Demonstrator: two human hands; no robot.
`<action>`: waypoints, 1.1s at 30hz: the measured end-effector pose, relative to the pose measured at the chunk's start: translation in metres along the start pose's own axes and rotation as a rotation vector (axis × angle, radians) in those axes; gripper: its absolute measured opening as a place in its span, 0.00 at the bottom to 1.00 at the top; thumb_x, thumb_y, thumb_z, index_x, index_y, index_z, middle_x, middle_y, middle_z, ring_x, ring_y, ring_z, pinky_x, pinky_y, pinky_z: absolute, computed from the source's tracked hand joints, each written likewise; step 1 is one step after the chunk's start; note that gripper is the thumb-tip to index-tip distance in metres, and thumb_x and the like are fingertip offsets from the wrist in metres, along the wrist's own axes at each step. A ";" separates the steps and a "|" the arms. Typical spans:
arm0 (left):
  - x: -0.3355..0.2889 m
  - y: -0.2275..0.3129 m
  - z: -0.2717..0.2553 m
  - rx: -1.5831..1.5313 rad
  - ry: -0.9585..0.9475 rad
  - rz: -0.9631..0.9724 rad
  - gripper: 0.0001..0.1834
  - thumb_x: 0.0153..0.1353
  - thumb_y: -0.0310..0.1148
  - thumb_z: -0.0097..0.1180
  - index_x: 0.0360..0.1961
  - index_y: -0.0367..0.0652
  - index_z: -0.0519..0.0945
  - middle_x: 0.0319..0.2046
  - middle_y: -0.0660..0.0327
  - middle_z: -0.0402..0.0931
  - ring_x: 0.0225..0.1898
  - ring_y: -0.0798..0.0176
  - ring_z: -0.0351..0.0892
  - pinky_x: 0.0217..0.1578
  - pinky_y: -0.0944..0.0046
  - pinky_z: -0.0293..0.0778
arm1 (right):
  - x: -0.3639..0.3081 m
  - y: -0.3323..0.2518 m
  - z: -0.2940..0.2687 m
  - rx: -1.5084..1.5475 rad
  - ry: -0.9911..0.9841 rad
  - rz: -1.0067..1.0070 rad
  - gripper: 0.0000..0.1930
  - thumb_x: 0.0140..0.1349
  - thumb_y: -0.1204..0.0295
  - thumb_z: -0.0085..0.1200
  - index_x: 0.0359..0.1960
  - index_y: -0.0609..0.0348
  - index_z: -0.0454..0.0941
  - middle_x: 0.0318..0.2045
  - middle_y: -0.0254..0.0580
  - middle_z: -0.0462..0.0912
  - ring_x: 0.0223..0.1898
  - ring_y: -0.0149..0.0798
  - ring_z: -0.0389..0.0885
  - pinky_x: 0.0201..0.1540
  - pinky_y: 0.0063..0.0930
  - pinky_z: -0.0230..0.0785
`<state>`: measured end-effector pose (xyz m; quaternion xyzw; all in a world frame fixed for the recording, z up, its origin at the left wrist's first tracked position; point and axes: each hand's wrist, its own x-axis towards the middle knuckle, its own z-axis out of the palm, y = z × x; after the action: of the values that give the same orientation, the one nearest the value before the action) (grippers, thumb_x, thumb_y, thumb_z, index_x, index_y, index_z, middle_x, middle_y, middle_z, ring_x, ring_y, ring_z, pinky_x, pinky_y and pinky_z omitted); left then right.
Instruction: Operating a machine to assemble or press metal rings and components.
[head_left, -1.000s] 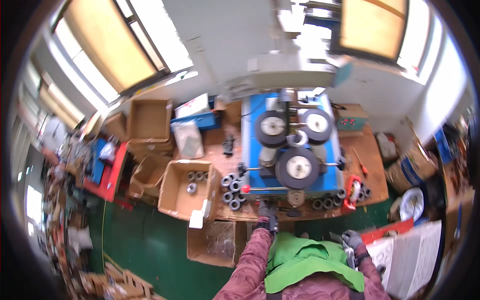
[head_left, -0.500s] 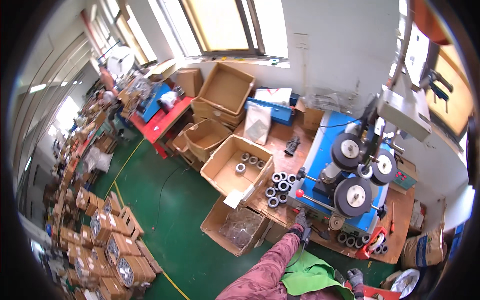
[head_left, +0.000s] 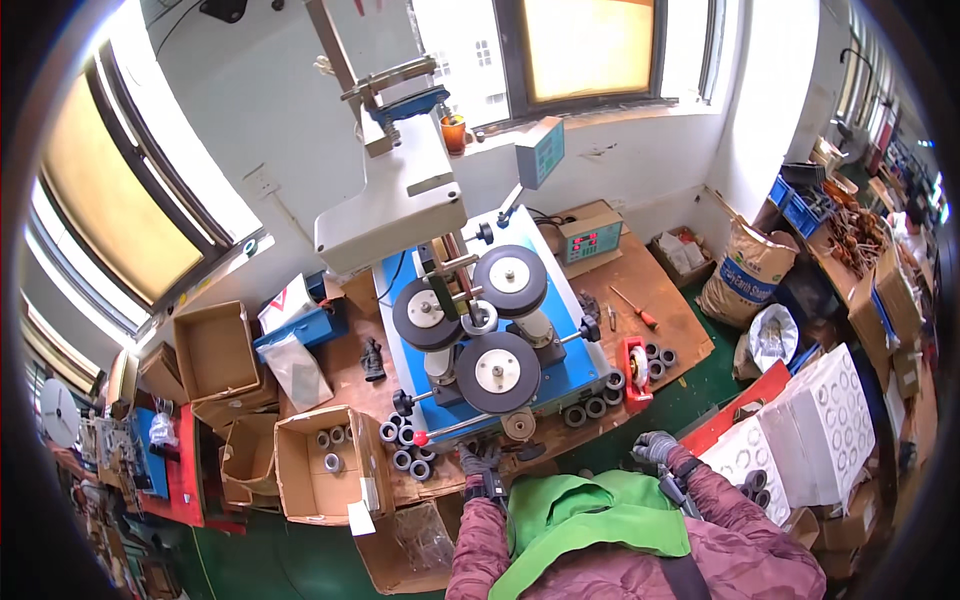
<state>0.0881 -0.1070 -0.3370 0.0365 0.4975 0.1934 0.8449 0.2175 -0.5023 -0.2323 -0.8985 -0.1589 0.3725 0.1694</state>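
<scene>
My gloved left hand [head_left: 478, 458] is at the front edge of a blue-topped machine [head_left: 570, 365], fingers reaching to its front panel below a red-knobbed lever [head_left: 421, 438]. What the fingertips touch is hard to see. My gloved right hand [head_left: 655, 448] hovers off the bench's front edge, fingers loosely curled, nothing visible in it. On the machine stand three black wheels [head_left: 498, 372] with white hubs, and a grey ring [head_left: 481, 318] sits between them. Several dark-centred rings [head_left: 402, 459] lie left of the machine, and more rings [head_left: 595, 407] along its right front.
An open cardboard box [head_left: 300, 480] with several rings stands at left. Right of the machine are a red tape dispenser [head_left: 636, 372], a screwdriver [head_left: 640, 308] and a display box [head_left: 592, 243]. White trays with round recesses [head_left: 820, 430] stand to my right, beside a paper sack [head_left: 745, 270].
The view has swung right, bringing the machine to the middle and the white trays into sight. My left hand stays at the machine's front; my right hand has come up closer to the bench.
</scene>
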 end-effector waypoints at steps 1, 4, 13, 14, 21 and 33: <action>-0.001 0.000 0.000 0.012 -0.017 0.019 0.26 0.55 0.59 0.46 0.46 0.52 0.67 0.52 0.58 0.66 0.55 0.49 0.63 0.53 0.40 0.57 | -0.001 0.002 0.001 0.013 -0.007 0.020 0.14 0.53 0.60 0.53 0.37 0.52 0.78 0.34 0.46 0.80 0.38 0.46 0.78 0.43 0.36 0.69; -0.002 0.000 -0.002 0.028 0.012 0.014 0.27 0.54 0.59 0.47 0.47 0.52 0.65 0.53 0.58 0.65 0.57 0.50 0.61 0.52 0.41 0.58 | -0.006 0.004 0.004 0.030 -0.017 0.048 0.14 0.53 0.60 0.53 0.37 0.52 0.78 0.35 0.45 0.81 0.38 0.46 0.78 0.43 0.35 0.69; -0.004 0.002 -0.002 -0.041 0.009 -0.045 0.29 0.54 0.59 0.49 0.49 0.50 0.65 0.53 0.56 0.65 0.54 0.45 0.64 0.49 0.37 0.64 | -0.013 0.011 0.013 0.050 0.042 0.027 0.13 0.52 0.62 0.57 0.35 0.55 0.79 0.30 0.44 0.81 0.32 0.41 0.80 0.38 0.32 0.70; -0.003 0.001 -0.002 -0.034 0.010 -0.037 0.30 0.54 0.59 0.49 0.50 0.51 0.64 0.54 0.56 0.64 0.55 0.45 0.63 0.49 0.37 0.62 | -0.013 0.012 0.014 0.050 0.049 0.030 0.13 0.51 0.62 0.57 0.35 0.55 0.79 0.30 0.44 0.81 0.32 0.41 0.80 0.38 0.32 0.70; 0.001 -0.002 -0.004 0.031 0.004 -0.013 0.29 0.54 0.60 0.48 0.47 0.50 0.65 0.56 0.54 0.63 0.59 0.45 0.59 0.54 0.38 0.55 | -0.017 0.018 0.019 0.029 0.077 0.035 0.13 0.51 0.61 0.56 0.35 0.54 0.79 0.31 0.46 0.81 0.34 0.44 0.80 0.39 0.34 0.69; 0.000 -0.003 -0.006 0.029 -0.004 0.000 0.26 0.55 0.59 0.48 0.45 0.51 0.67 0.55 0.56 0.65 0.59 0.46 0.57 0.54 0.39 0.55 | -0.016 0.020 0.021 0.026 0.068 0.043 0.13 0.51 0.61 0.56 0.34 0.54 0.79 0.31 0.46 0.81 0.34 0.45 0.79 0.39 0.34 0.69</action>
<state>0.0844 -0.1107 -0.3411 0.0490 0.4985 0.1863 0.8452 0.1946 -0.5229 -0.2450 -0.9115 -0.1287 0.3476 0.1782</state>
